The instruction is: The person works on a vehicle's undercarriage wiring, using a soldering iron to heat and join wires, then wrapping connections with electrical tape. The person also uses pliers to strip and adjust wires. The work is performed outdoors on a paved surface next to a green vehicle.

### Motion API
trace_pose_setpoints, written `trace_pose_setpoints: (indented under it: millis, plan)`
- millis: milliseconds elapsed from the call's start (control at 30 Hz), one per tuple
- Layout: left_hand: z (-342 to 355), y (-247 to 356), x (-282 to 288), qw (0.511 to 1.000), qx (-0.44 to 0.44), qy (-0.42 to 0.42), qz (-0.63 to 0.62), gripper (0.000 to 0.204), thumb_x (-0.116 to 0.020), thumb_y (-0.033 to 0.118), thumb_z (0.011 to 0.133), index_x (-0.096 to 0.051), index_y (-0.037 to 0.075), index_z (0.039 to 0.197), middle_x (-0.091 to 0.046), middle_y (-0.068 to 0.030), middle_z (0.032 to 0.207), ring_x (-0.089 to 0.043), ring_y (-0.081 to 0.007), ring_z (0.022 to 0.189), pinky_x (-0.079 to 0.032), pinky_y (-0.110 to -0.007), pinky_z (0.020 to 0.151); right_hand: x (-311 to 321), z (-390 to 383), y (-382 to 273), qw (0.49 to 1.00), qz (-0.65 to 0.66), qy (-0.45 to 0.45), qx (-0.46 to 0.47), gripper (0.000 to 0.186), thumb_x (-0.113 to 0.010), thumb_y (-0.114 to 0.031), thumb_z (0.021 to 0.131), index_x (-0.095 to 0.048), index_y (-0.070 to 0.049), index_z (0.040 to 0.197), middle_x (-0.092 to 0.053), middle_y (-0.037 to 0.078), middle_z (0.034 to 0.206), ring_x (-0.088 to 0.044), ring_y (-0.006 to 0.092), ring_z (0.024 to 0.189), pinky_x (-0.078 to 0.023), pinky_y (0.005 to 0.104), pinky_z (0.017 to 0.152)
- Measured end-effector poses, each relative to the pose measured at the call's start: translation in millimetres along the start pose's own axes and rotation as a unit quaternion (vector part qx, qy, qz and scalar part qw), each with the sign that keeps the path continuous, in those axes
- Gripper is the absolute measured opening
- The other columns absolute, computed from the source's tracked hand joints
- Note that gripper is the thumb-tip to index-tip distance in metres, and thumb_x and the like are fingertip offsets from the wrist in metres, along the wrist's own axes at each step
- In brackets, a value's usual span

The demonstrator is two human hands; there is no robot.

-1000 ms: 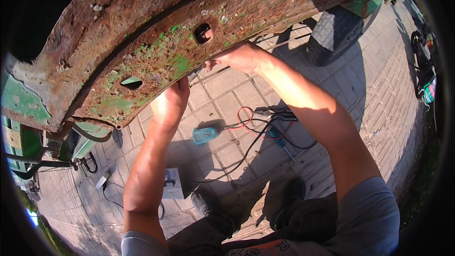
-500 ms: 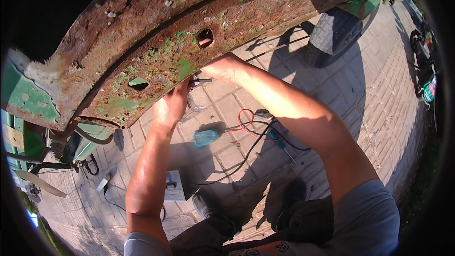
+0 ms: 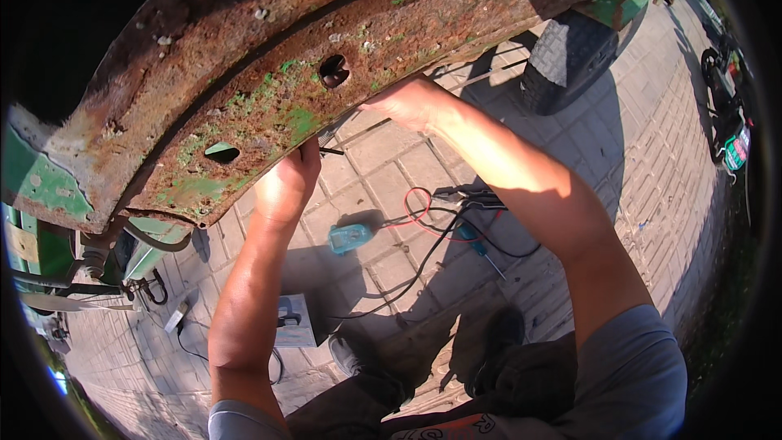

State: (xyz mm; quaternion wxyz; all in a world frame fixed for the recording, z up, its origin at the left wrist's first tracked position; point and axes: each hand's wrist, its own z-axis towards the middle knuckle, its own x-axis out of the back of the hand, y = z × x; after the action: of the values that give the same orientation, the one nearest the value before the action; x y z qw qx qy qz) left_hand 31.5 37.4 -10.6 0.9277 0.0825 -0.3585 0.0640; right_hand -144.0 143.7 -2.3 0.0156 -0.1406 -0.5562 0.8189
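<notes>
The rusted metal beam [image 3: 269, 102] is occupying the upper part of the view, running from lower left to upper right, showing heavy rust, patches of green paint and two openings in its face. Both hands are working at its lower edge, apart from each other. The left hand [image 3: 287, 181] is reaching up to that edge, its back and thumb side showing; its fingers are passing out of sight behind the metal, so how far it is closing, and on what, cannot be told. A thin dark piece [image 3: 331, 151] is projecting just beside it; whether the hand is gripping this is unclear. The right hand [image 3: 410, 103] is bending in at the edge farther right, its fingertips hidden behind the beam; its opening and any hold likewise cannot be determined. Below, a teal meter [image 3: 350, 238] is lying on the paving [image 3: 395, 165], with a screwdriver [image 3: 474, 239] resting to its right and a pale box [image 3: 300, 331] sitting nearer the person's shoes [image 3: 507, 334]. A tyre [image 3: 562, 61] is standing at upper right.
</notes>
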Motion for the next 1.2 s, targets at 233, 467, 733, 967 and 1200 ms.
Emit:
trace_pose_setpoints:
  millis: [233,467,733,967,1200]
  plan:
    - [3.6,24.2,-6.7,0.994,0.087,-0.038,-0.053,0.016,-0.056,0.009,0.087,-0.065,0.003,0.1,-0.063,-0.0223,0.089,-0.062,-0.0374,0.078,-0.049,-0.04,0.067,-23.2,2.7,3.9,0.973,-0.182,0.131,0.052,0.025,-0.068,-0.016,0.082,-0.061,-0.003,0.103,-0.064,0.007,0.098,-0.058,0.017,0.089,-0.048,0.0328,0.077]
    - [3.1,28.6,8.2,0.899,0.282,-0.102,-0.321,0.012,-0.055,0.01,0.093,-0.06,0.0,0.095,-0.059,-0.0098,0.078,-0.055,-0.0183,0.068,-0.044,-0.03,0.063,-31.7,21.7,15.9,0.919,-0.378,0.115,0.004,0.043,-0.061,-0.038,0.083,-0.059,-0.005,0.11,-0.06,0.016,0.115,-0.054,0.0289,0.107,-0.041,0.0403,0.094]
    - [-11.8,-5.4,-3.0,0.977,0.124,-0.04,-0.17,0.013,-0.057,0.012,0.093,-0.059,0.0,0.089,-0.057,-0.0011,0.072,-0.049,-0.0082,0.064,-0.041,-0.023,0.056,-6.5,-2.7,-10.6,0.918,-0.384,-0.038,0.086,0.032,-0.063,-0.019,0.086,-0.058,-0.003,0.114,-0.062,0.009,0.11,-0.056,0.0196,0.102,-0.045,0.0345,0.088]
    - [-0.5,23.6,-3.7,0.959,0.183,-0.007,-0.217,0.013,-0.058,0.004,0.087,-0.065,0.0,0.097,-0.062,-0.0066,0.076,-0.054,-0.0119,0.069,-0.045,-0.027,0.066,-10.4,-14.9,-20.8,0.967,-0.248,-0.051,0.008,0.036,-0.064,-0.018,0.086,-0.055,-0.004,0.118,-0.063,0.008,0.099,-0.059,0.0186,0.092,-0.048,0.0335,0.081]
    - [-1.9,29.4,-11.8,0.973,0.12,0.041,-0.194,0.016,-0.058,0.008,0.089,-0.065,0.0,0.102,-0.063,-0.0053,0.075,-0.053,-0.0118,0.065,-0.045,-0.026,0.063,-32.4,16.2,7.1,0.919,-0.359,0.151,0.064,0.037,-0.063,-0.039,0.083,-0.064,-0.009,0.104,-0.066,0.01,0.098,-0.06,0.0235,0.094,-0.045,0.0393,0.083]
